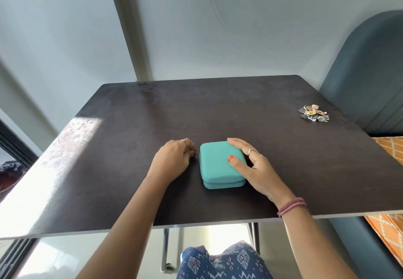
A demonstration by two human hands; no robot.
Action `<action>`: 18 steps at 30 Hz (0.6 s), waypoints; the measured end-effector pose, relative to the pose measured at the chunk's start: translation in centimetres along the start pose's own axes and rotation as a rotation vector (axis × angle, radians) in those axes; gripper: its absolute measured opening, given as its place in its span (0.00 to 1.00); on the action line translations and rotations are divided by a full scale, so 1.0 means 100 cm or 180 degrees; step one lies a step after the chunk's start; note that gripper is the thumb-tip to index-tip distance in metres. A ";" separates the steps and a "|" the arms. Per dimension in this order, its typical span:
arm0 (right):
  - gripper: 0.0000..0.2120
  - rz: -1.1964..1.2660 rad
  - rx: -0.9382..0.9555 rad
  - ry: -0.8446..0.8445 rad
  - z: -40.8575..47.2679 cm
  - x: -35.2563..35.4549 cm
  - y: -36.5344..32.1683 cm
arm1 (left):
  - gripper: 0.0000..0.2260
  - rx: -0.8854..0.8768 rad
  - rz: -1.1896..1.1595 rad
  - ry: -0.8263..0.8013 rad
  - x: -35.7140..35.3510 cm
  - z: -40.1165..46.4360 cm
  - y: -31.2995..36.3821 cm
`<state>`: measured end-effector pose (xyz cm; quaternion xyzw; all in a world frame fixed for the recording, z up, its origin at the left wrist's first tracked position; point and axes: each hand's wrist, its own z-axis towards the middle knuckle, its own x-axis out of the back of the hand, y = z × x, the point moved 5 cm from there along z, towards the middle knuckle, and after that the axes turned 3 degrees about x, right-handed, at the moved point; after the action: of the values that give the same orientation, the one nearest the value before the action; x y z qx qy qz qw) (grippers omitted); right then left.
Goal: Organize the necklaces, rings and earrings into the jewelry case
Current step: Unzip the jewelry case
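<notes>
Case (220, 165) shut on counter (130, 126). My L grip (174, 156) pinches zip pull (197, 153), R grip (248, 161) relaxed, steadying lid; jewelry pile (314, 114) far R

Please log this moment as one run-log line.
case closed | left hand pinches zipper pull | right hand steadies case | jewelry pile untouched

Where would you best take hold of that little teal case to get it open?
Probably at the zipper pull on the jewelry case, coming from its left side, where the left hand already pinches it. The case lies flat and zipped shut; the right hand rests on the lid and right edge, steadying it.
</notes>
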<state>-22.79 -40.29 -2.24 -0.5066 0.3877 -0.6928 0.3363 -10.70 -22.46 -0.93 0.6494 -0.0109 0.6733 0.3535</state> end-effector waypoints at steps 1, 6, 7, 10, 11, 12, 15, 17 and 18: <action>0.21 0.0000 -0.0010 -0.0005 0.000 0.000 0.000 | 0.07 0.0028 0.0074 -0.0007 0.000 0.006 0.001; 0.22 -0.0036 -0.0061 -0.0035 0.000 0.000 -0.001 | 0.11 -0.0213 0.0581 -0.0015 -0.003 0.023 0.021; 0.22 -0.0038 -0.0070 -0.0041 0.000 0.000 -0.001 | 0.13 -0.0299 0.0658 -0.0014 -0.006 0.026 0.024; 0.22 -0.0024 -0.0095 -0.0042 0.000 0.000 -0.002 | 0.15 -0.0504 0.0710 -0.0001 -0.018 0.028 0.024; 0.23 -0.0010 -0.0111 -0.0052 0.000 -0.001 -0.002 | 0.15 -0.0508 0.0595 0.0044 -0.023 0.026 0.021; 0.25 0.0028 -0.0130 -0.0078 0.000 0.000 -0.003 | 0.15 -0.0510 0.0402 0.0128 -0.027 0.024 0.019; 0.35 0.0203 -0.0241 -0.0309 -0.001 0.002 -0.001 | 0.19 -0.0399 -0.0415 0.0266 -0.034 0.019 0.014; 0.42 0.0311 -0.0349 -0.0588 -0.001 0.004 0.004 | 0.23 -0.0132 -0.1062 0.0215 -0.032 0.023 0.008; 0.46 0.0358 -0.0388 -0.0731 -0.001 0.005 0.006 | 0.23 0.0011 -0.1373 0.0232 -0.030 0.023 0.005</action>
<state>-23.02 -41.00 -2.59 -0.5795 0.4159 -0.5855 0.3853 -9.22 -25.30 -3.02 0.6124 0.1422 0.6052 0.4884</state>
